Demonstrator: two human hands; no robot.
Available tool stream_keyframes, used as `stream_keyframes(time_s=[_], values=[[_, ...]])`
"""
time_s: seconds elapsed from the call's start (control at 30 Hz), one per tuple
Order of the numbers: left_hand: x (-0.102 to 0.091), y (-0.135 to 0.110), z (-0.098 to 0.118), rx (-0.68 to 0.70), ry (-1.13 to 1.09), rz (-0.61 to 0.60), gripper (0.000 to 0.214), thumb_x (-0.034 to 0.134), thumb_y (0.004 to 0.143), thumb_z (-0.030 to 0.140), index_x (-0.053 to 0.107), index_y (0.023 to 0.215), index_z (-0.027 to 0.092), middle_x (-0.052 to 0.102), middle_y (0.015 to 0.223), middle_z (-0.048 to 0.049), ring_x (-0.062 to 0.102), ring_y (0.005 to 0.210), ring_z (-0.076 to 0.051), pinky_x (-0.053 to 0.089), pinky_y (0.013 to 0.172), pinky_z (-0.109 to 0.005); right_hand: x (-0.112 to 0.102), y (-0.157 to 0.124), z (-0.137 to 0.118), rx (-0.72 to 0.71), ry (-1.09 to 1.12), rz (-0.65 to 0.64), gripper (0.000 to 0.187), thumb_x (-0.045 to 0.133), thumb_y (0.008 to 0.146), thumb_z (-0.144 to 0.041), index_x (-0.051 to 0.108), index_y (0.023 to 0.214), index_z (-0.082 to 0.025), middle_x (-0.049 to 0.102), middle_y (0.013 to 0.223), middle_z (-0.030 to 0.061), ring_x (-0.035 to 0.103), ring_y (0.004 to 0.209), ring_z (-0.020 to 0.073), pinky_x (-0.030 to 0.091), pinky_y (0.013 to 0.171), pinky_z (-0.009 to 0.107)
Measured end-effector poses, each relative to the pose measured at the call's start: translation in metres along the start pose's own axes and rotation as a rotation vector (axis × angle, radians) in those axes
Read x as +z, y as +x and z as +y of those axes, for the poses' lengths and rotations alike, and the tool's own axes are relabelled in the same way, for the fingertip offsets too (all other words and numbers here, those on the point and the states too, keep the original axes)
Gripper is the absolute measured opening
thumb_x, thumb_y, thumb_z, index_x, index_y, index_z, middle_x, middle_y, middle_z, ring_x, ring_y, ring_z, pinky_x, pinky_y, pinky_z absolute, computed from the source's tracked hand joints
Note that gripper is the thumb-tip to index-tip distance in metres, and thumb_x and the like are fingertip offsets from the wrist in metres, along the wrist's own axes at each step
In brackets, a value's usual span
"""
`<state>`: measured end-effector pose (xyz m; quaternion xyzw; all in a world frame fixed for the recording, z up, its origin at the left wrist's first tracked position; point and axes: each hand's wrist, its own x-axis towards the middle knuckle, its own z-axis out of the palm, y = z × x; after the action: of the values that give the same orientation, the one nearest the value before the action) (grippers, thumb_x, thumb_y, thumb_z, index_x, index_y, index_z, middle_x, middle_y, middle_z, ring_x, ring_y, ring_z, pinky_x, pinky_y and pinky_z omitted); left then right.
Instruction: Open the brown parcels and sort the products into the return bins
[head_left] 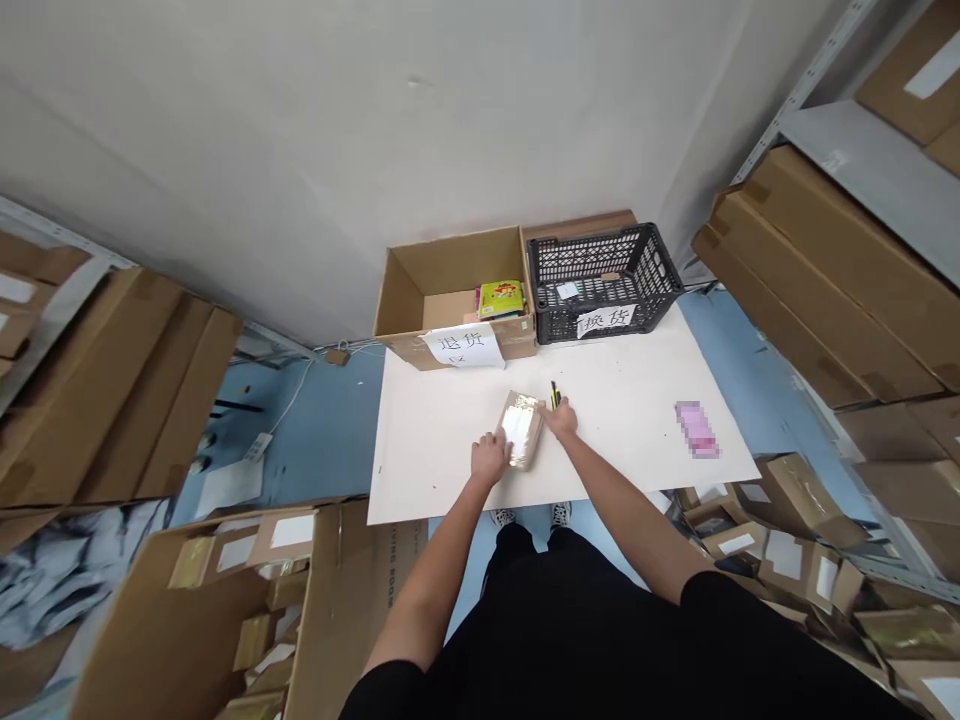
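A small brown cardboard parcel with shiny clear tape lies slightly turned on the white table. At its lower left side, my left hand grips the edge with bent fingers. My right hand is closed around a yellow and black utility knife, whose end points away from me. The fingers of that hand are close to the parcel's right upper side; whether they touch it I cannot tell. The blade is too small to make out.
Behind stand an open cardboard box holding colourful booklets and a black plastic crate, both with paper signs. A blurred pink item lies at the right. Parcels fill a large carton at left and the floor at right; loaded shelves flank the table.
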<state>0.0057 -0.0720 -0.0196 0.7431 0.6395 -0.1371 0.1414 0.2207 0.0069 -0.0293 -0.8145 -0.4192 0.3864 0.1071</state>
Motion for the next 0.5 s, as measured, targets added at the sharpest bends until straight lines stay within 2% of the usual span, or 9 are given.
stream_keyframes(time_s=[0.07,0.13,0.23,0.3,0.37,0.43,0.5], values=[[0.003,-0.007,0.003,0.103,0.006,-0.056,0.056,0.037,0.109,0.041,0.044,0.160,0.018,0.067,0.126,-0.0189,0.062,0.116,-0.032,0.050,0.095,-0.045,-0.010,0.017,-0.017,-0.050,-0.029,0.004,0.063,0.077,0.087,-0.065,0.057,0.125,-0.018,0.075,0.118,0.0172,0.074,0.107,0.0320,0.055,0.079,0.032],[-0.001,-0.003,0.006,0.152,0.030,-0.034,0.056,0.048,0.105,0.030,0.044,0.159,0.018,0.065,0.132,-0.0195,0.060,0.121,-0.032,0.051,0.095,-0.042,-0.018,0.023,-0.019,-0.077,-0.024,0.011,0.064,0.075,0.088,-0.066,0.057,0.125,-0.018,0.076,0.116,0.0170,0.074,0.107,0.0324,0.054,0.078,0.032],[-0.015,0.020,0.006,0.281,0.071,-0.006,0.075,0.061,0.092,0.014,0.038,0.163,0.021,0.051,0.157,-0.0204,0.049,0.143,-0.033,0.049,0.103,-0.041,-0.018,0.008,0.009,-0.078,0.006,0.013,0.067,0.071,0.088,-0.071,0.057,0.126,-0.018,0.076,0.116,0.0171,0.074,0.107,0.0323,0.054,0.076,0.031],[-0.022,0.038,0.003,0.455,0.086,-0.075,0.089,0.066,0.086,0.009,0.032,0.166,0.028,0.035,0.172,-0.0150,0.034,0.157,-0.032,0.045,0.112,-0.040,-0.009,-0.010,0.037,-0.122,-0.011,-0.075,0.071,0.079,0.080,-0.069,0.058,0.126,-0.019,0.076,0.117,0.0162,0.074,0.106,0.0320,0.054,0.076,0.031],[-0.023,0.050,0.001,0.564,0.091,-0.151,0.092,0.066,0.085,0.008,0.031,0.166,0.032,0.026,0.177,-0.0096,0.022,0.163,-0.030,0.040,0.118,-0.039,0.001,-0.023,0.059,-0.120,-0.057,-0.155,0.073,0.086,0.073,-0.067,0.060,0.122,-0.019,0.076,0.116,0.0155,0.074,0.107,0.0333,0.054,0.078,0.033],[-0.017,0.052,0.002,0.526,0.081,-0.169,0.087,0.067,0.087,0.013,0.032,0.166,0.031,0.027,0.177,-0.0095,0.022,0.164,-0.030,0.040,0.118,-0.040,0.007,-0.026,0.065,-0.096,-0.062,-0.155,0.072,0.088,0.071,-0.065,0.060,0.120,-0.021,0.075,0.116,0.0143,0.074,0.108,0.0324,0.054,0.079,0.033],[-0.008,0.046,0.011,0.391,0.057,-0.139,0.084,0.073,0.088,0.024,0.036,0.164,0.026,0.033,0.173,-0.0156,0.030,0.160,-0.034,0.043,0.116,-0.042,0.005,-0.018,0.054,-0.082,-0.080,-0.087,0.071,0.088,0.072,-0.063,0.058,0.121,-0.021,0.075,0.115,0.0139,0.074,0.107,0.0317,0.054,0.078,0.033]])
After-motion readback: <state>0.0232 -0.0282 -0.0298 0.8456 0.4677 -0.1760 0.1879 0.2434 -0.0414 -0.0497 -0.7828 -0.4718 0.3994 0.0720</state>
